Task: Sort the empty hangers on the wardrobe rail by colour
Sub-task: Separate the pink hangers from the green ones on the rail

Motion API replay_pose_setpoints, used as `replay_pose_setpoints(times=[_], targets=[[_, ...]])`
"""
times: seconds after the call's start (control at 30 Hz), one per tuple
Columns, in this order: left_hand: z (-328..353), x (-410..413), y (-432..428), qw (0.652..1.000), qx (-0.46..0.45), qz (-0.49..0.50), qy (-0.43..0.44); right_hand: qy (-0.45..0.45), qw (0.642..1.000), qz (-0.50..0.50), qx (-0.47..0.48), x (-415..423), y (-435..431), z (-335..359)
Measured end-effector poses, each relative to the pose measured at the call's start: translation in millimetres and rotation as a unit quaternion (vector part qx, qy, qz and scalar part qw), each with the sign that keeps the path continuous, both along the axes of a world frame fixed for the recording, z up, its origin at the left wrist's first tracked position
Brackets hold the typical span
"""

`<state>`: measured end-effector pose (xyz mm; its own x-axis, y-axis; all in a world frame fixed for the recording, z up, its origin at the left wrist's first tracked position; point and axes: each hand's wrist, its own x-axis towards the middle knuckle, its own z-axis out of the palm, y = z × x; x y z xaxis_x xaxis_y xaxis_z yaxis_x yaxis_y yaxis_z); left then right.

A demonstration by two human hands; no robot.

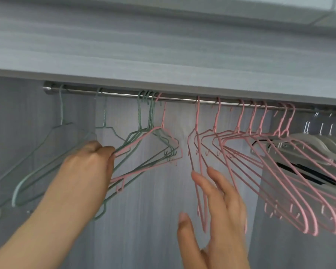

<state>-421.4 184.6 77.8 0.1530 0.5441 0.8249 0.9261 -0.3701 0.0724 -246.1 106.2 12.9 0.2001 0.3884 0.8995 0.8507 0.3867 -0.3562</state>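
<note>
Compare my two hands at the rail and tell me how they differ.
The left hand curls its fingers round the mixed bunch, green hangers plus one pink; the right hand is open, fingers straight. The left hand sits higher, at the bunch's shoulders; the right hand is lower, fingertips at the nearest pink hanger. Both reach up under the rail.
</note>
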Motion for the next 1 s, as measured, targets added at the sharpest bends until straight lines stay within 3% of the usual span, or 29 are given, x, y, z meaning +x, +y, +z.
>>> replay_pose_setpoints(times=[0.1, 0.4, 0.7, 0.8, 1.0], targets=[[8, 12, -4, 0.999, -0.005, -0.032, -0.009, 0.037, 0.999, 0.011, 0.006, 3, -7, -10], [54, 66, 9, 0.997, -0.032, -0.05, -0.044, 0.039, 0.995, 0.039, -0.082, 22, -24, -38], [6, 60, -11, 0.995, -0.095, -0.016, -0.032, -0.032, 0.984, 0.087, -0.149, 41, -31, -74], [-20, 39, -36, 0.995, -0.088, 0.001, -0.041, 0.015, 0.965, 0.155, -0.212, 37, -31, -87], [-75, -19, -87, 0.994, -0.069, -0.075, -0.049, 0.076, 0.904, 0.207, -0.367, 58, 2, -126]])
